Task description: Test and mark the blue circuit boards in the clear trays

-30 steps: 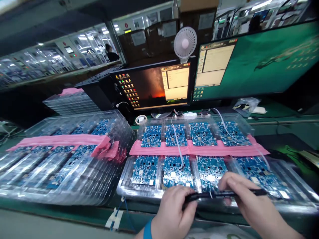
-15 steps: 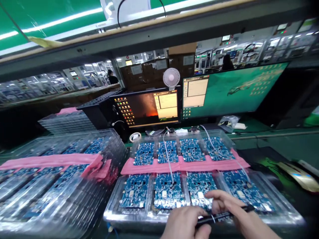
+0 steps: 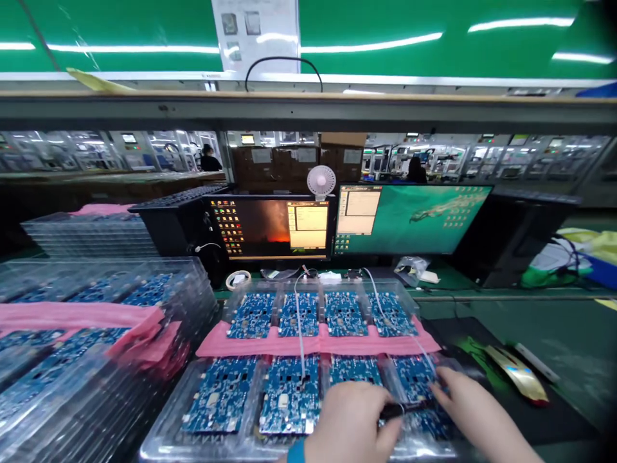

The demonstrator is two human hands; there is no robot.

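My left hand (image 3: 354, 418) is closed around a slim black pen-like tool (image 3: 409, 408) with a pale band, held over the front row of a clear plastic tray (image 3: 166, 418). The tool's far end reaches under my right hand (image 3: 460, 399). My right fingers pinch at the lower end of a white cable (image 3: 424, 354), over the front right blue circuit board (image 3: 409, 373); the plug itself is hidden. A second white cable (image 3: 299, 321) runs down to another circuit board (image 3: 289, 399) in the front row. Pink foam (image 3: 318, 345) lies across the tray between its rows.
Stacked clear trays (image 3: 144, 386) of boards stand at left. Behind are two monitors (image 3: 270, 231), a small white fan (image 3: 321, 182) and a tape roll (image 3: 238, 279). On the right, a gold mouse (image 3: 518, 374) rests on a black mat (image 3: 554, 411). A shelf beam (image 3: 308, 116) crosses above.
My view has levelled and turned right. My right hand has moved from the third front board to the cable end at the right board. My left hand still holds the black tool.
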